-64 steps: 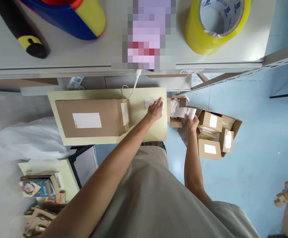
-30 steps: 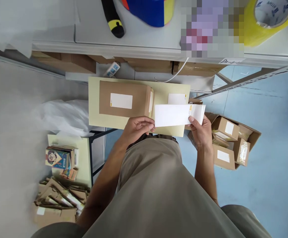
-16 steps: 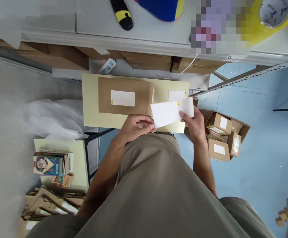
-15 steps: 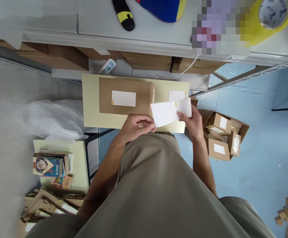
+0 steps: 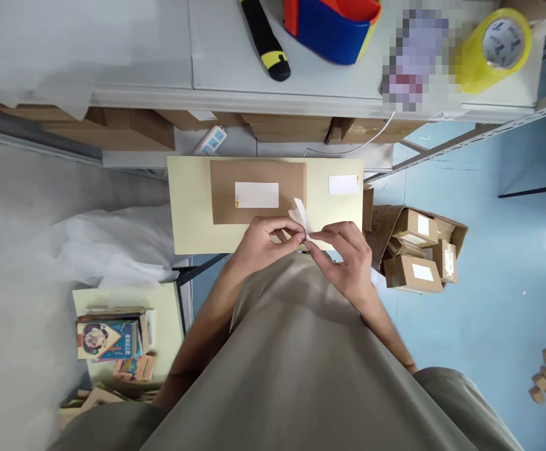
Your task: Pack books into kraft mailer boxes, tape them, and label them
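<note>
Both hands meet at the near edge of the desk (image 5: 188,207), left hand (image 5: 263,241) and right hand (image 5: 343,260) with fingertips drawn together on a small white label (image 5: 301,216); each hand pinches one side of it, and the free part curls upward between them; it looks like a sticker being parted from its backing, though the layers cannot be told apart. The small white label is held in the air just above the desk edge, close to the near right corner of the brown carton (image 5: 258,178); whether it touches the carton cannot be told. The carton lies flat on the desk and already bears a fixed label (image 5: 257,195); a loose label (image 5: 343,184) lies on the bare desk to the right, apart from the carton. State of work, judged from the layout: one carton labelled, the piece in the hands not yet stuck to anything; an open box (image 5: 458,235) on the blue floor (image 5: 489,326), right of the desk, holds several small cartons (image 5: 414,274), those visible carrying white labels. Above the desk is a grey shelf (image 5: 226,62) with a yellow tape roll (image 5: 496,50), a black-and-yellow handle (image 5: 266,41) and a blue, red and yellow tub (image 5: 334,31); flat cardboard (image 5: 113,125) is stored beneath it. To the left lie white plastic sheeting (image 5: 104,244) and a lower desk (image 5: 160,300) with books (image 5: 106,338).
</note>
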Demonstrator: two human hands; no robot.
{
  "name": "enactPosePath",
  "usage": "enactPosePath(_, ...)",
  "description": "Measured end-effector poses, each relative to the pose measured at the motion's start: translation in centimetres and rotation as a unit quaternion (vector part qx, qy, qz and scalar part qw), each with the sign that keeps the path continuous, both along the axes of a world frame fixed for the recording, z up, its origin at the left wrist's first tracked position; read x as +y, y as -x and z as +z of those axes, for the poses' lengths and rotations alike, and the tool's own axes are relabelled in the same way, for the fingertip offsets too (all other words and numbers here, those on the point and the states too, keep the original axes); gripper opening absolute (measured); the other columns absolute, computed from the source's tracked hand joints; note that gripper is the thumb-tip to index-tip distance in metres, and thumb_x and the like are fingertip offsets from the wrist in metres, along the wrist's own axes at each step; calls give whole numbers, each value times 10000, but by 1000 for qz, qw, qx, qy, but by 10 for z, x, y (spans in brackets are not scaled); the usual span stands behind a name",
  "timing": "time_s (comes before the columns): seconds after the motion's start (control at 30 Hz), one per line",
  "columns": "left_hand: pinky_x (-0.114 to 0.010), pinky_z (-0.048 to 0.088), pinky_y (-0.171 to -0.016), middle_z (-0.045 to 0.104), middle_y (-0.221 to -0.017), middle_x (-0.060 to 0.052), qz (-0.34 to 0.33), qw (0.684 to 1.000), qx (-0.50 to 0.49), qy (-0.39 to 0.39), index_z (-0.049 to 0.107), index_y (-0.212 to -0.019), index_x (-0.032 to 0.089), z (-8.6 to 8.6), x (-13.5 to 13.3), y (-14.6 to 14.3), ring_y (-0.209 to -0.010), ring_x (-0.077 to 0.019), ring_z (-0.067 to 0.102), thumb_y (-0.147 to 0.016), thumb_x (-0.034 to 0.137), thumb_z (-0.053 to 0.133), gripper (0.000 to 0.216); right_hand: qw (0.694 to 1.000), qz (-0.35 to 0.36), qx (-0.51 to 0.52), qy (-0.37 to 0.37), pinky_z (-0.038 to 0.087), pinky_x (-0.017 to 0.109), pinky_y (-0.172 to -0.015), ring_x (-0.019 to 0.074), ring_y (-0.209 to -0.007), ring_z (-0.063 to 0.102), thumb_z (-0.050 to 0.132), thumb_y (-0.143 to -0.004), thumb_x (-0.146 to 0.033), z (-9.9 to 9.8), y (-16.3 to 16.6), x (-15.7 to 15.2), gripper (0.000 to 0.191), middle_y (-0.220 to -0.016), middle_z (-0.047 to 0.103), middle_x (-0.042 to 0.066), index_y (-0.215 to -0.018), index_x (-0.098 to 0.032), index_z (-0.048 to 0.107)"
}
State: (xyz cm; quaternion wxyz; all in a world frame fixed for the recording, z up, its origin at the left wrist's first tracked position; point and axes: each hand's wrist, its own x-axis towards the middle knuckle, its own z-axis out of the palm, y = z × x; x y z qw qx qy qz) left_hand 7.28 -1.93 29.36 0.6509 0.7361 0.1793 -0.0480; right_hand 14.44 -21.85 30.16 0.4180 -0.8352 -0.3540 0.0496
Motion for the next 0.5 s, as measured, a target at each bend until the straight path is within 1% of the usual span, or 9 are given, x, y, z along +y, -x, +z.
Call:
enactPosePath(0.1,-299,612,-728,805,-833,-44,-21,1000,-7,-4,824,-861,230,1,1,-1,-797,-206,743,-929,510,766,294,1000,-12,-24,6,603,421,-829,241,-894,704,740,-1067,-324,-4,3,0,82,-957,747,44,-1096,-323,817)
enactPosePath(0.23,-295,604,-744,807,-848,-47,-40,999,-13,-10,819,-873,219,1,-6,-6,-800,-200,737,-949,503,752,301,999,-18,-28,8,588,418,-829,244,-906,703,754,-1057,-325,-6,2,-9,56,-958,749,44,-1072,-313,806)
enactPosePath(0.4,-284,586,-748,803,-862,-42,-54,998,-18,-11,798,-870,217,2,-24,-20,-816,-194,742,-961,474,738,279,999,-31,-10,-23,565,406,-836,241,-908,697,717,-1055,-241,-8,-10,-29,87,-958,749,41,-1036,-295,783)
enactPosePath(0.5,-283,583,-750,803,-870,-41,-57,998,-21,-25,783,-866,213,-3,-39,-32,-812,-189,737,-955,450,734,258,998,-53,2,-35,557,399,-833,238,-912,697,697,-1051,-234,-11,-23,-46,91,-957,756,39,-1007,-282,760)
